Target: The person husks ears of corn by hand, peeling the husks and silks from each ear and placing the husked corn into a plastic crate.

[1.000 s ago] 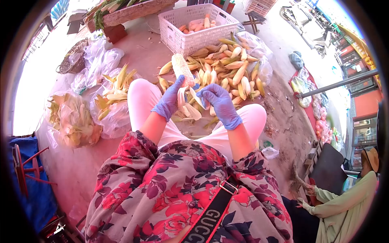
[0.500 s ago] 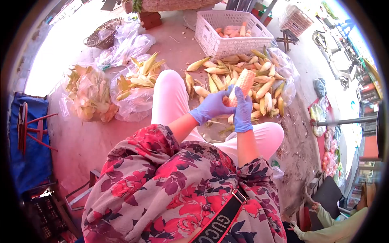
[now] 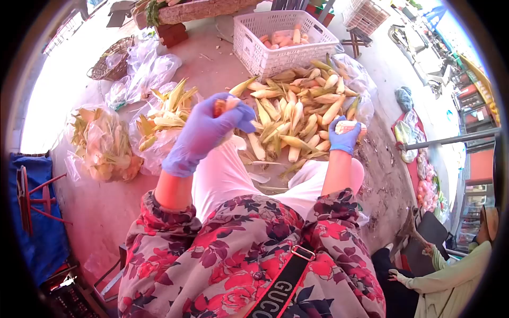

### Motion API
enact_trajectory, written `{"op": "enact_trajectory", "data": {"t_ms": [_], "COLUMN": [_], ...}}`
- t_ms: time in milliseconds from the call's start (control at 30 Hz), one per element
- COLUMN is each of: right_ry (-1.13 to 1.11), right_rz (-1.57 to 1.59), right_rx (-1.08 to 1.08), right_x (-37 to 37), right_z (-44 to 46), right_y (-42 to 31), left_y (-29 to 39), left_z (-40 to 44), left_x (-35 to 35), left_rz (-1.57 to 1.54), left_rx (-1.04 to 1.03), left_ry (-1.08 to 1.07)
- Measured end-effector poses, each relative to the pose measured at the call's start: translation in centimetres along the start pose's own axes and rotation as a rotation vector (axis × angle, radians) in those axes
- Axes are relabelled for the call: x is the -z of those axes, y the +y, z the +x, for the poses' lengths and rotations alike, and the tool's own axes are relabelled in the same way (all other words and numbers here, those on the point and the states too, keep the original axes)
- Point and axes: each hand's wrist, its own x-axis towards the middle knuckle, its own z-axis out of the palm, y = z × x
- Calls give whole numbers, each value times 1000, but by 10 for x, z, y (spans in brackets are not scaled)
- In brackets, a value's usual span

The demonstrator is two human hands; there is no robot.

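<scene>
- Ground [image 3: 209, 69]: pinkish paving spreads beneath everything. A strip runs between the husk-topped bag and the white crate, giving the left arm room outward.
- Seated person: a floral top [image 3: 238, 249] fills the lower middle. Knees in pale trousers [image 3: 225, 175] are parted, apparently to keep the heap within short reach.
- Heap of corn ears [image 3: 297, 108]: mostly in pale husks, spread beyond the knees. Its far edge meets the white crate [image 3: 286, 61]; a clear plastic sheet [image 3: 363, 98] borders its right.
- Two plastic bags, left of the knees: one bulging bag [image 3: 101, 146], one husk-topped bag [image 3: 164, 119], seemingly set beside the leg for easy reach.
- Co-worker in a green sleeve [image 3: 450, 278]: lower right, well apart.
- Left hand [image 3: 204, 130]: purple-gloved, raised over the knee, fingers curled narrowly around a small reddish and pale piece [image 3: 220, 107]. What it is, one cannot tell.
- Right hand [image 3: 344, 139]: also gloved, wrapped closely around a pale, kernelled cob [image 3: 347, 126] at the heap's near right edge, probably to steady it.
</scene>
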Motion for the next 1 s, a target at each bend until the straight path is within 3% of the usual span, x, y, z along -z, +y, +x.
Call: {"op": "enact_trajectory", "data": {"t_ms": [33,67,100,167,200,233,300,400,500,567,700,833,1000], "right_ry": [18,-3,14,25,50,66,72,83,50,43,91,120,-61], "right_rz": [-21,-180,-346,-487,-464,-440,-468,-581,-602,-633,-769,-948,-1039], "right_rx": [-34,-77,-124,-134,-170,-202,-249,-351,-472,-562,-779,-921,-893], "right_x": [13,17,32,36,48,58,56,73,81,83,86,64,-26], "right_z": [7,3,-11,-37,-39,-40,-59,-55,-47,-32,-3,30,133], "right_y": [-14,-18,-19,-5,5,13,26,37,50,64,104,146,172], "left_y": [8,19,2,-21,-37,-81,-161,-195,-158,-118,-85,-90,-154], "left_z": [6,15,46,67,72,84,88,100,132,156,194,225,265], "left_x": [36,73,164,226,251,321,406,440,386,306,190,109,128], "left_rz": [62,330,364,828,902,1134,1248,1313,1202,1022,694,385,171], "left_rx": [-202,-234,-405,-399,-294,-244,43,280,149,9,-363,-398,-206], "left_ry": [182,446,664,976,991,884,513,268,274,298,271,384,466]}}
